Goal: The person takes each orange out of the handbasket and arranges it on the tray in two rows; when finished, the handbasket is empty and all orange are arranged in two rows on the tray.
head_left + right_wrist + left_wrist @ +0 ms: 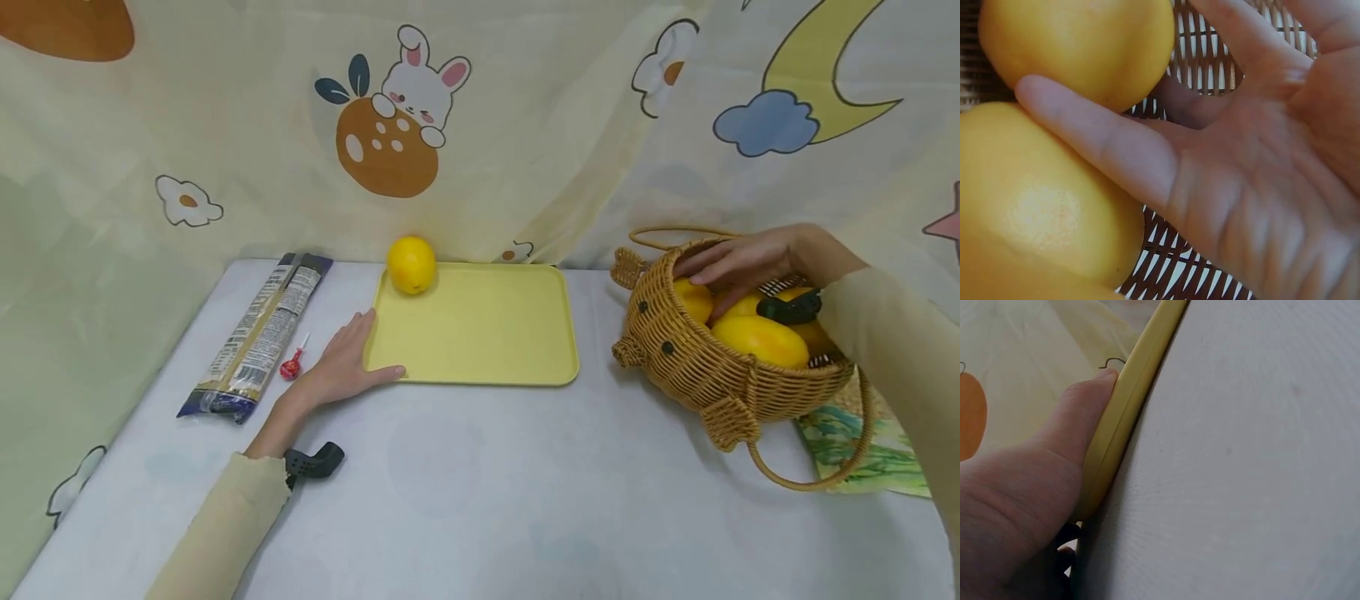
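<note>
My left hand [341, 362] rests at the near left corner of a yellow tray [480, 329], fingers along its left side and thumb at the near edge. In the left wrist view the thumb touches the tray's rim [1125, 406]. A round yellow fruit [411, 265] sits at the tray's far left corner. At the right my right hand [738, 262] reaches into a wicker basket [675, 358] with several yellow fruits. In the right wrist view its thumb lies straight between a rounded fruit [1079, 50] and another yellow fruit [1041, 200]; the other fingers are spread and partly hidden.
A long printed packet [258, 333] lies at the left, with a red lollipop [291, 365] between it and my left hand. A green patterned packet [862, 442] is partly under the basket, whose handle loop [840, 479] reaches out nearby. A patterned curtain [525, 125] hangs behind the table.
</note>
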Motion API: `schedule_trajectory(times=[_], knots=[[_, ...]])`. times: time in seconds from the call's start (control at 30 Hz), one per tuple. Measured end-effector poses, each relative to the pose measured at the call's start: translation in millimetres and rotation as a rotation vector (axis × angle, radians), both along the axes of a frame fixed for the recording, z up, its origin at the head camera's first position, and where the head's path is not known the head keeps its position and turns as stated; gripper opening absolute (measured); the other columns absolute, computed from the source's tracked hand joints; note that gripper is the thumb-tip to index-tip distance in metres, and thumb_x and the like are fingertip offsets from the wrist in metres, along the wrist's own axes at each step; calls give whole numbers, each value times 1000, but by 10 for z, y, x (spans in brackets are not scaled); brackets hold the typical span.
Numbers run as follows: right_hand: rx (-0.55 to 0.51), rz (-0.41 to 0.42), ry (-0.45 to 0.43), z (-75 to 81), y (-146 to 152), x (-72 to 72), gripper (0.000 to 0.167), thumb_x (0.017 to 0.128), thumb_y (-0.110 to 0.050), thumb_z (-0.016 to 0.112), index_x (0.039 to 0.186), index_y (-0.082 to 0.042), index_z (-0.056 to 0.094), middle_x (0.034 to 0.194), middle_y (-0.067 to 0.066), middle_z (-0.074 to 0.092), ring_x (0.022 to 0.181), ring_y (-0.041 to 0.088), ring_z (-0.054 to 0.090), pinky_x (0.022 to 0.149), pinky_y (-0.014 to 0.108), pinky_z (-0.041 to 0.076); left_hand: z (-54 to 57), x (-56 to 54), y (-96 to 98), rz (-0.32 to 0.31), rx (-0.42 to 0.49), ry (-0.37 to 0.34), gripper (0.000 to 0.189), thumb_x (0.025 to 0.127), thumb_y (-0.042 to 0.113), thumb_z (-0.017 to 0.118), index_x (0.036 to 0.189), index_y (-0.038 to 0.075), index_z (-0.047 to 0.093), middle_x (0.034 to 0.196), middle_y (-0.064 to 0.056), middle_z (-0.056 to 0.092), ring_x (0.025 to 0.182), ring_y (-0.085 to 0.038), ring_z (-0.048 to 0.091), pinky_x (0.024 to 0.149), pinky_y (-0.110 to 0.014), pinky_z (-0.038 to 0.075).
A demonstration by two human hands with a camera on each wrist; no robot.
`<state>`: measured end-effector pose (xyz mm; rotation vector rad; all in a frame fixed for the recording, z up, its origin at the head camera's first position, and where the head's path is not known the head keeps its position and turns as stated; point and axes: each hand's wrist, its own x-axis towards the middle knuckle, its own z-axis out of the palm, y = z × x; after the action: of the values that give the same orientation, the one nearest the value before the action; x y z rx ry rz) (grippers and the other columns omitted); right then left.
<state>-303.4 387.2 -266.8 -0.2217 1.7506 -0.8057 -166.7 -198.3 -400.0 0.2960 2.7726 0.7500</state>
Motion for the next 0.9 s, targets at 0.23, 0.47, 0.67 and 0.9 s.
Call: schedule_trajectory(times=[0.23, 0.47, 0.67, 0.9], knots=[[56, -28, -29, -27, -69, -31, 73, 105, -25, 43, 155, -3, -5, 161, 27, -8, 135, 19, 42, 108, 47, 45, -8, 7, -5, 1, 15, 6, 116, 82, 62, 64, 155, 0, -1, 163, -21, -1, 151, -41, 0, 123, -56, 3], [57, -39, -91, -97, -124, -34, 73, 105, -26, 41, 154, -2, -7, 160, 28, 3, 132, 23, 45, 106, 51, 46, -48, 13, 8, -3, 12, 19, 115, 82, 61, 65, 155, 0, 0, 163, -20, 0, 151, -40, 1, 123, -55, 4], [29, -57, -121, -118, -129, -36, 72, 105, -24, 40, 154, -2, -7, 158, 28, 5, 131, 26, 44, 104, 53, 47, -32, 17, 1, 2, 9, 11, 116, 81, 63, 64, 155, 2, -1, 164, -20, 0, 151, -40, 0, 123, -56, 3], [25, -67, -104, -119, -126, -28, 73, 105, -22, 41, 154, -2, -9, 157, 29, 4, 128, 26, 47, 105, 53, 47, -14, 15, 12, 4, 10, 6, 116, 82, 64, 63, 155, 2, -2, 164, -20, -1, 151, -40, 0, 123, -55, 3]])
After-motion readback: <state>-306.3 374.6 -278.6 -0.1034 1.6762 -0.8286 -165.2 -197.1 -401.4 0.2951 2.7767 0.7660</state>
